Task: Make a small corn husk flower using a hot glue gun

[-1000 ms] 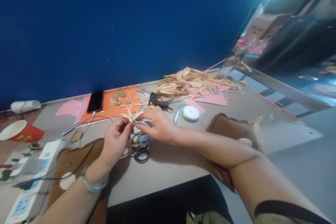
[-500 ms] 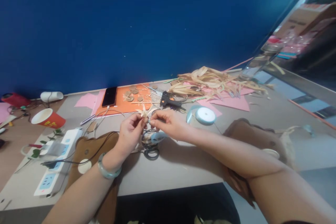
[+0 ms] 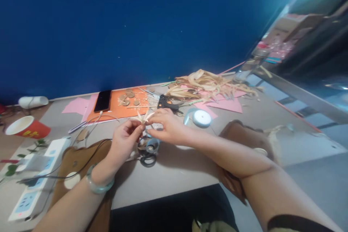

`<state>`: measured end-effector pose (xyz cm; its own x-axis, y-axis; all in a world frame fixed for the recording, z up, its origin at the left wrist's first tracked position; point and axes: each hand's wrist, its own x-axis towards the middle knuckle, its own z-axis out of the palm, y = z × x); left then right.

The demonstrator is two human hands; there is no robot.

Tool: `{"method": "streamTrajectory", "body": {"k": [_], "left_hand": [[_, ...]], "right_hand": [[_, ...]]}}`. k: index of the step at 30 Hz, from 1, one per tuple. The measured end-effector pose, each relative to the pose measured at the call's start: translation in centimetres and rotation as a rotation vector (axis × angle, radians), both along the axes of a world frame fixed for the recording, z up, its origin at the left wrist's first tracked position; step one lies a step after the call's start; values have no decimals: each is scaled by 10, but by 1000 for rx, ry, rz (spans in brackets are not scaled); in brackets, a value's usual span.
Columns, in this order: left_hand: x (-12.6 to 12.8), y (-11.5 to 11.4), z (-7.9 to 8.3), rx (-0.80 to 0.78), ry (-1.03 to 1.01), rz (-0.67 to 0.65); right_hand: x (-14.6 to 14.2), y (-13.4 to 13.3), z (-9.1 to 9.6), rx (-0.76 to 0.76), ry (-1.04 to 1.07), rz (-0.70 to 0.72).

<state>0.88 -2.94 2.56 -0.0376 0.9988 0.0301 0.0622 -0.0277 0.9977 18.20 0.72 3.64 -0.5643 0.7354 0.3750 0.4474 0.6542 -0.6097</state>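
My left hand (image 3: 126, 136) is closed in a pinch on the base of a small pale flower (image 3: 143, 116), apparently of dried husk strips, with its pointed petals upward. My right hand (image 3: 167, 127) reaches in from the right, its fingertips touching or very close to the petals, its thumb apart from its fingers. Scissors (image 3: 148, 159) with dark handles lie below the hands, beside a light-blue roll (image 3: 152, 145) partly covered by the right hand. Just beyond the hands rests a black glue gun (image 3: 167, 103).
Dried husks (image 3: 206, 81) are heaped at the back on pink paper (image 3: 228, 104). A ribbon spool (image 3: 202, 118) lies right of my hands. Leftward are a phone (image 3: 102, 101), an orange sheet (image 3: 114, 110) with wooden discs, a paper cup (image 3: 34, 128) and a power strip (image 3: 43, 174) with cables.
My right thumb has parted from its fingers, which have shifted toward the petals. The left hand keeps its pinch on the flower. The whole view has swung, so everything sits further left.
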Motion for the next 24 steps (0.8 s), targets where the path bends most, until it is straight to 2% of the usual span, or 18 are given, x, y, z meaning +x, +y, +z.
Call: {"method": "streamTrajectory", "body": {"k": [3,10,17,24], "left_hand": [[-2,0,-4,4,29,-23],[-5,-1,-11,17,68,7],[-7,-2,-17,44,81,-14],[-2,-3,-9,89,47,4]], "right_hand": [[-2,-2,4,-149,64,90],[-1,2,11,-356,95,136],[0,12,0,-445,143,130],[0,10,-1,-526,277,169]]}}
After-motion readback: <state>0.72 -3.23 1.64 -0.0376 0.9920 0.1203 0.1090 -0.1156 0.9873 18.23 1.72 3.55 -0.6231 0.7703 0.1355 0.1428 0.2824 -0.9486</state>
